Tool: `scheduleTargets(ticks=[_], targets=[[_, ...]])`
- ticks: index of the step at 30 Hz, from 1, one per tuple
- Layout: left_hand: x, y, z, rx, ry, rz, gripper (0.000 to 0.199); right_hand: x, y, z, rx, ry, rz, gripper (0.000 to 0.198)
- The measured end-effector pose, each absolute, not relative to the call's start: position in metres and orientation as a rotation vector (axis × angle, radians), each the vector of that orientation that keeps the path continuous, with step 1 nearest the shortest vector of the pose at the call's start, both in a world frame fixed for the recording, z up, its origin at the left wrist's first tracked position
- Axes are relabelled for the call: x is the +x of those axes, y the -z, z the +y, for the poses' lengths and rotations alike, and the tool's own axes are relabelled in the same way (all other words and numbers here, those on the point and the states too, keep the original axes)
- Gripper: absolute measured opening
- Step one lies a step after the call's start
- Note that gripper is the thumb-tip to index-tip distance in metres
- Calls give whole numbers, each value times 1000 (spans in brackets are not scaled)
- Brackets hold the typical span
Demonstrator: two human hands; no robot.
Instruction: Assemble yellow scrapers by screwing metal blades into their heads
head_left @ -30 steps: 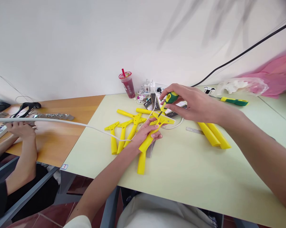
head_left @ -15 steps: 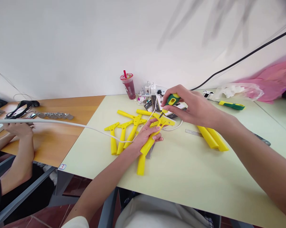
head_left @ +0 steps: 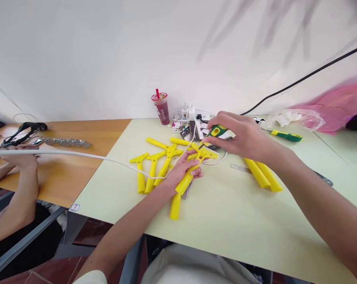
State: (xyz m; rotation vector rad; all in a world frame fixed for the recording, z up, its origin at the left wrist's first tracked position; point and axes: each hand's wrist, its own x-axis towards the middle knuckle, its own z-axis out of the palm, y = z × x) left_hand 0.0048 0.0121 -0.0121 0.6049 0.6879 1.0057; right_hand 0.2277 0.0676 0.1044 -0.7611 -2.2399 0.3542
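My left hand (head_left: 184, 170) is wrapped round the handle of a yellow scraper (head_left: 186, 181), whose wide head points up and to the right. My right hand (head_left: 240, 132) grips a green and yellow screwdriver (head_left: 218, 130), its shaft tilted down toward the scraper's head. Whether the tip sits in a screw is too small to tell. Several more yellow scrapers (head_left: 141, 177) lie on the table left of and behind my left hand. The handle of another scraper (head_left: 175, 207) shows just below the held one.
Two yellow handles (head_left: 258, 173) lie under my right forearm, near a metal strip (head_left: 240, 168). A second screwdriver (head_left: 286, 135) is at the right. A drink cup (head_left: 161, 110) stands by the wall. A white cable (head_left: 122, 165) crosses my left wrist. At left, another person's hand (head_left: 21, 157) is over the wooden table.
My right hand has tilted the screwdriver lower, its handle now leaning flatter above the scraper head. My left hand keeps the scraper in nearly the same place. The view has shifted slightly.
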Motion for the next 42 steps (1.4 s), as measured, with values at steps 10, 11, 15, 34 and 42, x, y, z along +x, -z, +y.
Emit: scheduleTargets(ticks=[10, 11, 15, 34, 42], targets=[[6, 12, 9, 593, -1043, 704, 68, 223, -99, 69, -720, -403, -2219, 25], [6, 12, 9, 599, -1040, 700, 68, 222, -98, 70, -739, -367, -2196, 26], [6, 12, 9, 599, -1036, 704, 67, 224, -94, 73, -686, -375, -2212, 28], [8, 15, 8, 582, -1021, 691, 65, 220, -86, 74, -712, -411, -2166, 25], [5, 16, 11, 534, -1054, 674, 67, 222, -88, 75, -716, -494, -2172, 23]])
